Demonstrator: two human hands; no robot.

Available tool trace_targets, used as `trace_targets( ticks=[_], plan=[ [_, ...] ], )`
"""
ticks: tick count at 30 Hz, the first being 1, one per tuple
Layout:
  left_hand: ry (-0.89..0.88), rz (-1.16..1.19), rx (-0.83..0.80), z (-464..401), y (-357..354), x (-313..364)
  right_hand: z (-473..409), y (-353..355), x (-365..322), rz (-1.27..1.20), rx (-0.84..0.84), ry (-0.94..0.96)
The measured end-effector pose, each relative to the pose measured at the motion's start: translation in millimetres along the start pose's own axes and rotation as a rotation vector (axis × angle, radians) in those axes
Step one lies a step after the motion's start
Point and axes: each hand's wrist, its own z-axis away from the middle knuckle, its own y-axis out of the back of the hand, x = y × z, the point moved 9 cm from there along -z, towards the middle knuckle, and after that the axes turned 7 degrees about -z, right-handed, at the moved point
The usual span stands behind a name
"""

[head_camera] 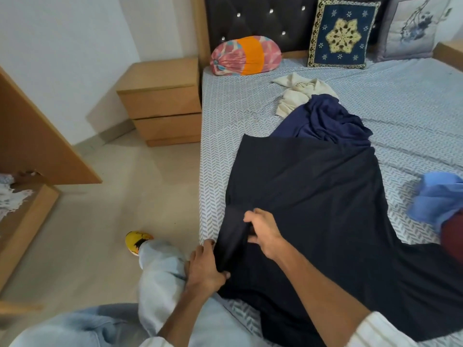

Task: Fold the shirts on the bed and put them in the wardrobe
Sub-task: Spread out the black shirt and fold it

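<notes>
A black shirt [318, 196] lies spread flat on the bed [413, 101], near its left edge. My left hand [204, 267] pinches the end of the shirt's left sleeve at the bed's edge. My right hand [263, 234] grips the same sleeve a little higher up. Behind the black shirt lies a crumpled navy shirt [325, 121], and beyond it a cream shirt [298, 95]. A light blue shirt [436, 199] and a dark red garment [451, 236] are bunched at the right edge. The wardrobe [27, 146] stands open at the left.
A wooden nightstand [162, 101] stands by the head of the bed. A pink and orange bolster [245, 56] and two cushions [343, 33] lean on the headboard. My left leg and yellow slipper [137, 240] are on the tiled floor between bed and wardrobe.
</notes>
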Motion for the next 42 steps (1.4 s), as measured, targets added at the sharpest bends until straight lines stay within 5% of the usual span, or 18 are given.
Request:
trace_targets(
  ticks=[8,14,19,22,35,42],
  plan=[
    [-0.265,-0.342,0.076,19.6,-2.5,39.7,12.6,44.0,4.5,-0.033,0.121,-0.013],
    [-0.803,-0.58,0.421,61.9,-3.5,95.0,64.4,127.0,-7.4,0.074,0.349,0.274],
    [-0.57,-0.443,0.146,46.5,-16.3,85.3,68.1,169.6,53.1,-0.017,0.381,0.037],
    [-0.487,-0.447,0.039,44.2,-22.8,80.6,66.9,176.3,49.2,0.015,0.39,0.061],
    [-0.565,-0.333,-0.115,52.4,-32.2,82.0,72.8,216.1,26.5,0.162,0.461,0.089],
    [-0.704,-0.281,-0.11,55.3,-24.4,94.3,68.4,208.5,-2.5,1.028,0.474,0.089]
  ],
)
